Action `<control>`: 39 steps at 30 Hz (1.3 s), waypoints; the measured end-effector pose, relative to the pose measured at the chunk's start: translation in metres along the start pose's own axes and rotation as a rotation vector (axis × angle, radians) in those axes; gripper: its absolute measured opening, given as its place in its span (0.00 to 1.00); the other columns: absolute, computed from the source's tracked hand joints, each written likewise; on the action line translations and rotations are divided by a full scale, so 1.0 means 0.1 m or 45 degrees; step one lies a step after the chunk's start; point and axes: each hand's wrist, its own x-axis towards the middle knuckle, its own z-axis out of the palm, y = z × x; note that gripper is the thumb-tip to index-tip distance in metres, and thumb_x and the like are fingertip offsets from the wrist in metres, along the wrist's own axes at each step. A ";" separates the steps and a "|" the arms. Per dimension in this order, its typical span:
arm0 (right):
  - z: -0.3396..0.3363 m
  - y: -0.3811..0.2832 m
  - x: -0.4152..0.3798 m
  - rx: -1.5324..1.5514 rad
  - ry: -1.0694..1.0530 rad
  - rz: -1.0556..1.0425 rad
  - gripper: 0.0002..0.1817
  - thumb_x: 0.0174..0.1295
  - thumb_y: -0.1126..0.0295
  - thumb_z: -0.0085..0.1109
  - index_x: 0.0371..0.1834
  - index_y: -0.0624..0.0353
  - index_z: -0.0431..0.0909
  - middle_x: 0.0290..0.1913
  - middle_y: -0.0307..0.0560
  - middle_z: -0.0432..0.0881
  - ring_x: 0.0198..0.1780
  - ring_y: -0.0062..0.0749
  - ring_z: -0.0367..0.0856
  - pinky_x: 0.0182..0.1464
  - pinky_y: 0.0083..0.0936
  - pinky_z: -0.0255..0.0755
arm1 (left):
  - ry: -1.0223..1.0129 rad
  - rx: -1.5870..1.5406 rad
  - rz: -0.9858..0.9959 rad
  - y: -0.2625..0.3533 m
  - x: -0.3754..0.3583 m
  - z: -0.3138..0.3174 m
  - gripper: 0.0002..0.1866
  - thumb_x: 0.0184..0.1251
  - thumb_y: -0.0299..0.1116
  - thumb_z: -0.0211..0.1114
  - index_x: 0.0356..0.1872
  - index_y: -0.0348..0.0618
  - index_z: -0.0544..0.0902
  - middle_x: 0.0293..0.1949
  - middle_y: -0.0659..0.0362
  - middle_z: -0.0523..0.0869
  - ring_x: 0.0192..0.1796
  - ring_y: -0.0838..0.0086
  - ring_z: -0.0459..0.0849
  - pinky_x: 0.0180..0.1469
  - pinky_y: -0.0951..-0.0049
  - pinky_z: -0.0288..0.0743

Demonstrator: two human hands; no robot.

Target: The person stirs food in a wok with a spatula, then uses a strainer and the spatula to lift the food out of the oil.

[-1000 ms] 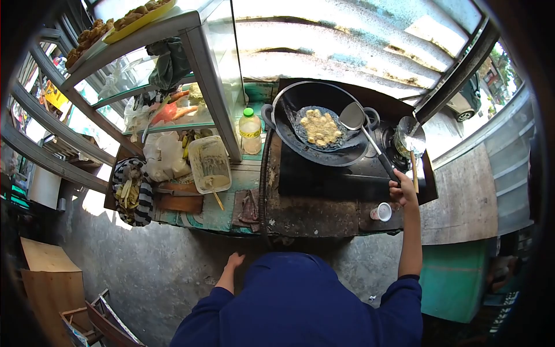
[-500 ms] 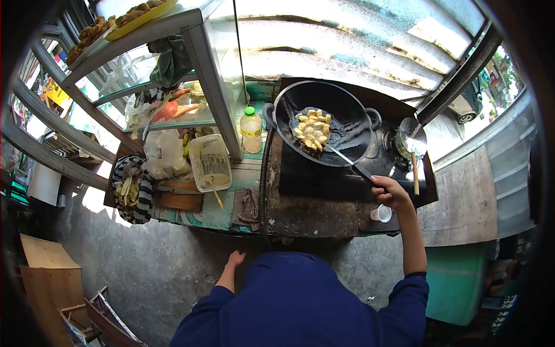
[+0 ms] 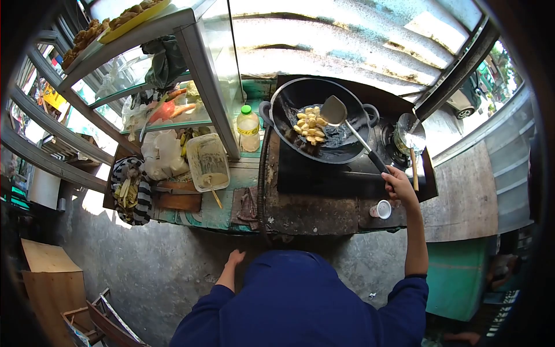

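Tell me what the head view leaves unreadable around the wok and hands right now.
- Spatula handle end: wrapped inside the right hand.
- Left hand: small, low by the counter edge; grip unclear.
- Wok oil depth: too dark.
- Bottle label: too small.
- Burner under the wok: hidden.

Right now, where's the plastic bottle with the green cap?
In the head view, the bottle stands left of the wok, against the glass case's metal post.
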 end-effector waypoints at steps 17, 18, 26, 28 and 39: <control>0.09 -0.02 0.37 0.510 -0.443 0.320 0.05 0.55 0.69 0.47 0.31 0.56 0.65 0.15 0.31 0.60 0.13 0.07 0.55 0.08 0.02 0.42 | 0.025 -0.077 -0.024 -0.09 -0.04 0.02 0.30 0.50 0.45 0.51 0.50 0.30 0.63 0.50 0.40 0.65 0.55 0.55 0.63 0.55 0.68 0.57; 0.11 -0.07 0.33 0.508 -0.446 0.322 0.05 0.55 0.69 0.47 0.31 0.56 0.65 0.15 0.31 0.60 0.13 0.07 0.55 0.08 0.02 0.42 | 0.038 -0.069 -0.007 -0.08 -0.05 0.01 0.30 0.50 0.45 0.51 0.50 0.30 0.63 0.50 0.40 0.65 0.55 0.55 0.63 0.55 0.68 0.57; 0.26 -0.17 0.16 0.048 -0.243 0.032 0.11 0.54 0.69 0.47 0.40 0.59 0.68 0.16 0.28 0.58 0.14 0.07 0.57 0.09 0.05 0.46 | 0.063 -0.006 0.029 0.01 -0.12 0.01 0.30 0.50 0.44 0.51 0.50 0.29 0.63 0.50 0.40 0.65 0.54 0.55 0.63 0.55 0.67 0.58; 0.26 -0.12 0.15 0.035 -0.197 0.019 0.12 0.54 0.70 0.47 0.42 0.59 0.67 0.16 0.28 0.58 0.14 0.08 0.57 0.09 0.06 0.47 | 0.003 -0.011 0.003 -0.05 0.00 0.04 0.30 0.50 0.44 0.51 0.50 0.29 0.63 0.50 0.40 0.65 0.54 0.55 0.63 0.54 0.67 0.58; -0.05 0.13 0.20 -0.557 0.425 -0.300 0.11 0.53 0.70 0.45 0.40 0.62 0.68 0.14 0.31 0.59 0.13 0.12 0.60 0.09 0.10 0.50 | 0.058 -0.019 0.045 0.03 -0.04 0.05 0.30 0.50 0.44 0.51 0.49 0.29 0.64 0.49 0.39 0.66 0.54 0.55 0.64 0.54 0.68 0.59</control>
